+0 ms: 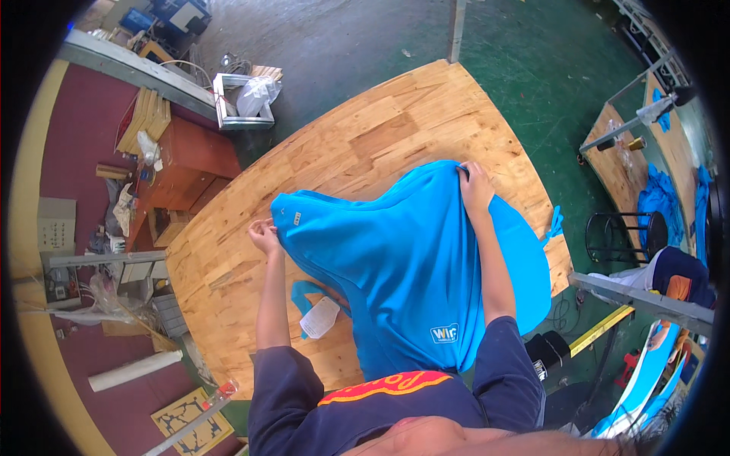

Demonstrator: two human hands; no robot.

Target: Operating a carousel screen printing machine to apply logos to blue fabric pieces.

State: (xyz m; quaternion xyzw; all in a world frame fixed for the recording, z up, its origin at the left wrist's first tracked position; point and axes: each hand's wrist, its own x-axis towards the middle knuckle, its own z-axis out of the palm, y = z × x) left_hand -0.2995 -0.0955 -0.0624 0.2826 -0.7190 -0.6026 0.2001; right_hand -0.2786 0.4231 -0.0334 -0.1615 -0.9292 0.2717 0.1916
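Note:
A bright blue apron with fabric ties lies partly folded and rumpled over the wooden table, its lower end reaching my body. Its far left corner, near a small pale label, is pinched in my left hand. My right hand grips the far edge, fingers curled over the cloth and partly hidden behind it. One tie loops out on the left, beside a white octagonal card. Another tie hangs over the table's right edge. A white printed patch shows near the bottom.
The wooden table has metal posts at its corners. On the left stands a reddish-brown desk amid clutter. A white frame holding a plastic bag is on the floor. To the right are a black stool and blue cloth.

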